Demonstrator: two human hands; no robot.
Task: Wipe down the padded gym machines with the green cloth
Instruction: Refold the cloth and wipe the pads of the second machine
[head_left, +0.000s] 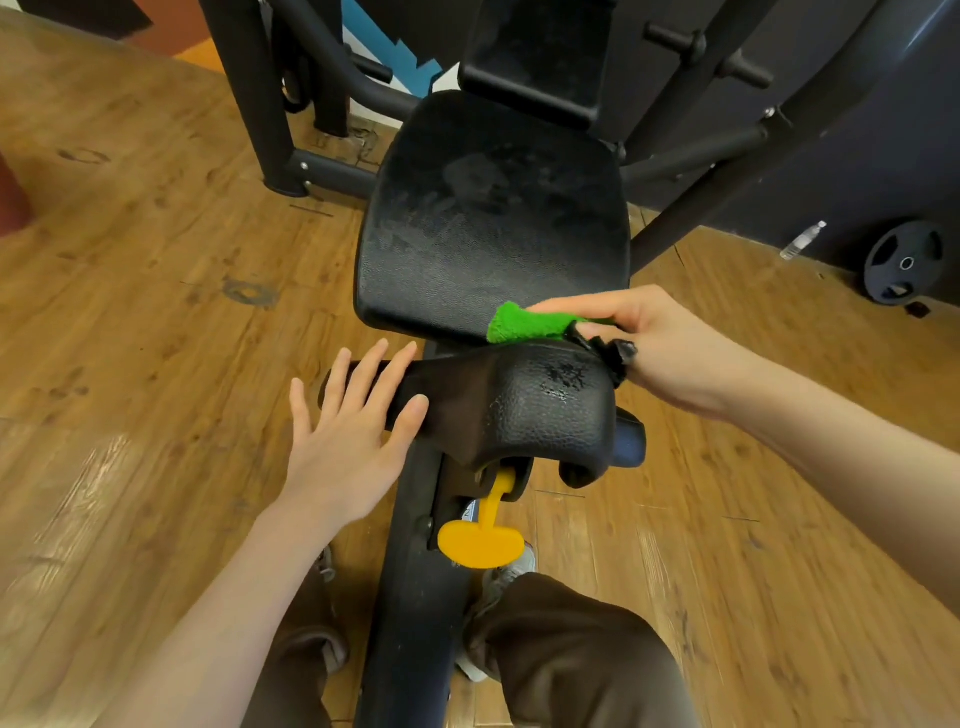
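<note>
Green cloth (530, 323) is bunched in the right hand (670, 353), whose thumb and curled fingers clamp it against the far edge of the curved black pad (535, 410), right where that pad meets the near edge of the black seat (493, 223). Only a small fold of the cloth shows beyond the fingers. A scuffed, cracked patch marks the top of the curved pad just below the cloth. The left hand (348, 436) lies flat with fingers spread and straight on the left end of the curved pad, over a black handle bar sticking out to the left; it grips nothing. A yellow adjustment knob (483, 540) hangs just under the curved pad on the black frame. Beyond the seat stands the upright back pad (535, 57). Well off to the right of the curved pad, a weight plate (904, 262) leans against the dark wall beside a plastic bottle (802, 240). Wood flooring (156, 260) surrounds the machine.
</note>
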